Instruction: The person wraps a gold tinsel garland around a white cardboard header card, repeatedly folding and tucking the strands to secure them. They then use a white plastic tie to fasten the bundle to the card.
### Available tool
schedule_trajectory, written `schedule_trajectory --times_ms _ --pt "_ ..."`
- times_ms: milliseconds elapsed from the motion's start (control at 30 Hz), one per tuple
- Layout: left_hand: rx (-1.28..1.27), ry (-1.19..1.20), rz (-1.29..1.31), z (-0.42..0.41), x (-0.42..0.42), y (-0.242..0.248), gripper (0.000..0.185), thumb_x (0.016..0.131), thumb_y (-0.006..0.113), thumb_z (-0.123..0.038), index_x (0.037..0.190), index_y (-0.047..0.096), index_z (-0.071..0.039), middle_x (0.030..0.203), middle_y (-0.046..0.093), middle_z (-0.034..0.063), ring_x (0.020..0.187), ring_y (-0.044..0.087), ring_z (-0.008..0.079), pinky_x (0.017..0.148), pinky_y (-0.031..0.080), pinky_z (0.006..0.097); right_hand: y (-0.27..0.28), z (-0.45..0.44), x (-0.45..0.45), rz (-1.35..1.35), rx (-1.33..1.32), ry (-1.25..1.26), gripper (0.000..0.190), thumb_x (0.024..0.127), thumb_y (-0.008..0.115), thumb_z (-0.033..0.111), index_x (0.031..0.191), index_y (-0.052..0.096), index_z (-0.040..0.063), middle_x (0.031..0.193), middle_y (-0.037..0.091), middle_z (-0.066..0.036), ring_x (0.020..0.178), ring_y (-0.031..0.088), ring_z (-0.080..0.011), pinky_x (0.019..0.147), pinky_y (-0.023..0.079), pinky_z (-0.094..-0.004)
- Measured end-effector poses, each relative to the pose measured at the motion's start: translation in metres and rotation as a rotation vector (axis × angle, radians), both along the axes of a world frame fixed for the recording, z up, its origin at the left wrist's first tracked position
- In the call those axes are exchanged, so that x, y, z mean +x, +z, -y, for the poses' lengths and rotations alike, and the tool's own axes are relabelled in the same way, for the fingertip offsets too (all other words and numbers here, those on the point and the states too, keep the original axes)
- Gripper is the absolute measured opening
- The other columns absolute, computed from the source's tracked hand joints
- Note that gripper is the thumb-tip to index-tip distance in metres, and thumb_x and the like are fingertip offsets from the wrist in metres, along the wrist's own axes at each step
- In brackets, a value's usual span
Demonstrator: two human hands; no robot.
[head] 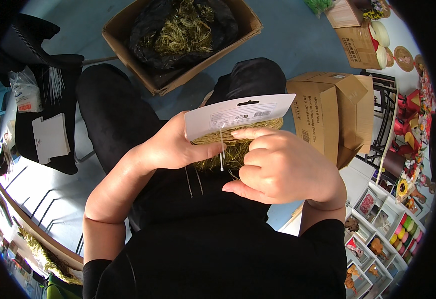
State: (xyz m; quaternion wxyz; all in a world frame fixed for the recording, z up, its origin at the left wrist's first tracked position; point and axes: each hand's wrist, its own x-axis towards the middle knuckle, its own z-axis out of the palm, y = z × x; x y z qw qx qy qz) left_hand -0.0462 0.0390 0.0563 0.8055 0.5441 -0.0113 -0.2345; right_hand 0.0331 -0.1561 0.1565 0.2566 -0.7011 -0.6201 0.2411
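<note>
My left hand [167, 144] grips a white printed card [203, 121] together with a gold tinsel bundle [212, 163] lying against it. The bundle's folded upper edge [274, 123] looks like tightly packed strands. A thin white cable tie [221, 159] hangs down over the bundle in front of the card, near my left thumb. My right hand [283, 168] is on the other side, its index fingertip touching the bundle's edge beside the tie. Its other fingers are curled and its thumb stands apart. Part of the bundle is hidden behind both hands.
Ahead on the floor stands a cardboard box [203, 61] holding loose gold tinsel [184, 35] in a black bag. At left, a black chair [53, 149] carries white cards [51, 136], cable ties [56, 86] and a plastic bag [25, 91]. Another carton [315, 112] and shelves [369, 233] stand at right.
</note>
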Motion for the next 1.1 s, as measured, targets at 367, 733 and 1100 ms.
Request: schedule_trajectory --times_ms 367,733,1100 --pt "0.002 -0.015 0.001 -0.0006 0.0001 0.0032 0.041 0.085 0.074 -0.004 0.123 0.061 0.004 0.109 0.07 0.0117 0.1 0.063 0.0156 0.092 0.051 0.0306 0.0 -0.0012 -0.0015 0.008 -0.007 0.0 0.044 0.076 0.082 0.019 0.05 0.049 0.008 0.048 0.046 -0.003 0.046 0.05 -0.0203 0.094 0.056 -0.0443" --pt "-0.017 -0.021 0.009 -0.0011 0.0001 0.0016 0.04 0.085 0.073 -0.003 0.123 0.061 0.004 0.109 0.07 0.0114 0.099 0.063 0.0146 0.091 0.051 0.0301 -0.0006 0.0009 -0.0021 0.031 -0.009 -0.014 0.044 0.076 0.082 0.019 0.05 0.049 0.008 0.048 0.045 -0.003 0.046 0.049 -0.0204 0.091 0.057 -0.0427" --pt "-0.004 -0.019 0.003 -0.0014 0.0005 0.003 0.042 0.085 0.073 -0.003 0.124 0.06 0.004 0.111 0.07 0.0115 0.101 0.063 0.0152 0.092 0.051 0.0307 0.0012 -0.0004 0.0004 0.028 -0.086 0.019 0.04 0.084 0.073 0.021 0.052 0.056 0.005 0.049 0.052 -0.008 0.05 0.056 -0.0256 0.093 0.054 -0.041"
